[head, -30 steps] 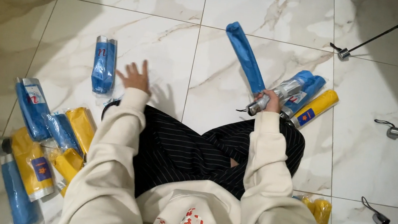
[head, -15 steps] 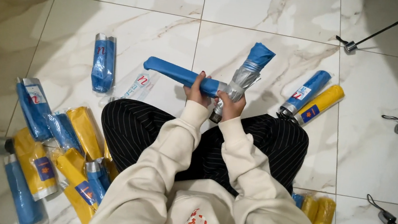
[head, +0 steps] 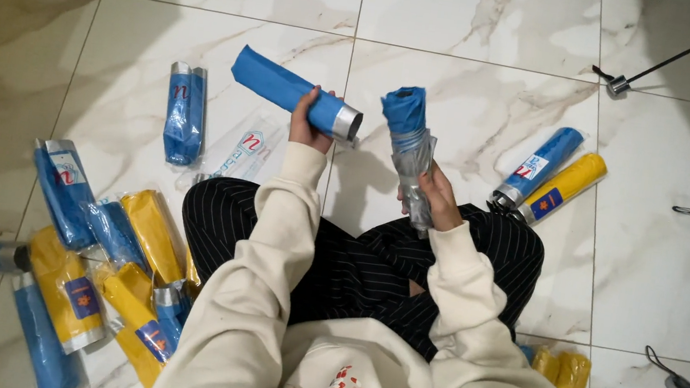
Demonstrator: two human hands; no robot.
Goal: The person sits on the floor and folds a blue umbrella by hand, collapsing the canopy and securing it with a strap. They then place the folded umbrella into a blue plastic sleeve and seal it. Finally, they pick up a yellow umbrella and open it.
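Note:
I sit cross-legged on a marble tile floor (head: 485,53). My left hand (head: 308,121) grips a blue tube-shaped umbrella sleeve (head: 287,90) with a silver rim, held level in front of me. My right hand (head: 432,198) holds a folded blue umbrella (head: 408,145) upright, its lower part in clear plastic wrap. The sleeve's open end points toward the umbrella, a short gap between them.
A pile of blue and yellow wrapped umbrellas (head: 103,270) lies at my left. One blue packet (head: 185,111) lies apart, with a clear wrapper (head: 240,153) beside it. A blue and a yellow umbrella (head: 548,182) lie at the right. More yellow ones (head: 564,374) sit by my right hip.
My hands have come apart: the left one drew the blue sleeve off to the left, and the right one stood the umbrella upright.

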